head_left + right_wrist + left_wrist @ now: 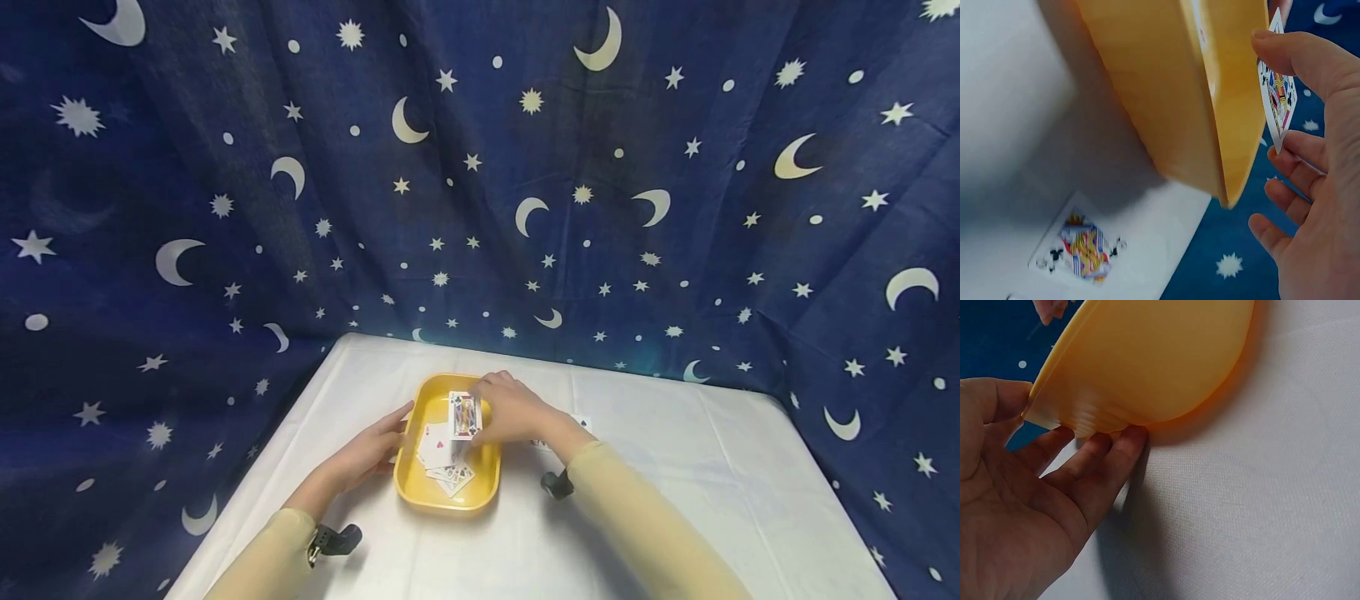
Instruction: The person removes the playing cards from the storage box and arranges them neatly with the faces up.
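- Mid-transfer of cards into the yellow tray [480, 492]: one face card [463, 414] pinched in the right hand [513, 412], held over the tray's far half, not yet let go.
- Right grip closed on that card: thumb on one face, fingers [1294, 164] behind it, as seen from the right wrist; card held on edge just beside the tray rim.
- Left hand [371, 454] at the tray's left edge, grip spread: fingers [1107, 456] straight, tucked under the rim, thumb near the lip; steadying, by the look of it, not clasping.
- Tray near the middle of the white desk [675, 500], several cards [444, 458] already lying loosely inside, some face up.
- At least one more card [1085, 244], a face card of clubs, flat on the desk beside the tray, on the right-hand side; others partly hidden behind the right forearm in the head view.
- Judged next: lowering the pinched card onto the pile and opening thumb and fingers, low enough to keep it from sliding out over the rim.
- After that, probably a reach to the loose card on the desk; flat on cloth, so likely needing a fingertip under an edge before lifting.
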The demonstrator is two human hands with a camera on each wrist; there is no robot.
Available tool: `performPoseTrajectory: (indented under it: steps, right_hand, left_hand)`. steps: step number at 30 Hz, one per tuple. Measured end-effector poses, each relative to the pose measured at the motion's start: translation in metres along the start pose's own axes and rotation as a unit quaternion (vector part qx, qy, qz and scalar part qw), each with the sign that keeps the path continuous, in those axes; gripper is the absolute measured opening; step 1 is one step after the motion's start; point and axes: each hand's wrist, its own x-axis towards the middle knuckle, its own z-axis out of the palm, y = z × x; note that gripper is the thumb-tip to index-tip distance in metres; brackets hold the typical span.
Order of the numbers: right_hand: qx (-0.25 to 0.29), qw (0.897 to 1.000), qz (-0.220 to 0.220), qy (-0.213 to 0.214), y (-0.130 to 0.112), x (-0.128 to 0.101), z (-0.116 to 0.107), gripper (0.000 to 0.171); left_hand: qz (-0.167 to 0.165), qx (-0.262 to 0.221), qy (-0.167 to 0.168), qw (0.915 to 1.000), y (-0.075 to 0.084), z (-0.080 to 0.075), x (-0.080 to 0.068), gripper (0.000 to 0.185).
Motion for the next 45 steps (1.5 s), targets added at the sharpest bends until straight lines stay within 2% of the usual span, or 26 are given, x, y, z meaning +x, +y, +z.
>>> performPoseTrajectory:
  steps: [10,17,29,45]
  right_hand:
    - [0.009,0.999,0.043,0.028,0.032,-0.033,-0.029,0.097]
    - [0.011,0.996,0.073,0.041,0.067,-0.062,-0.040,0.092]
    - [0.016,0.993,0.100,0.058,0.121,-0.110,-0.035,0.087]
    - [0.015,0.988,0.146,0.044,0.160,-0.144,-0.020,0.086]
  left_hand:
    - [-0.004,0.001,-0.003,1.0000,0.000,0.000,0.000,0.069]
    - [-0.007,0.000,0.004,1.0000,-0.001,-0.002,0.002,0.069]
    - [0.004,-0.003,-0.014,0.9999,-0.003,-0.003,0.003,0.072]
    - [0.009,-0.001,-0.012,0.9999,-0.003,-0.003,0.002,0.071]
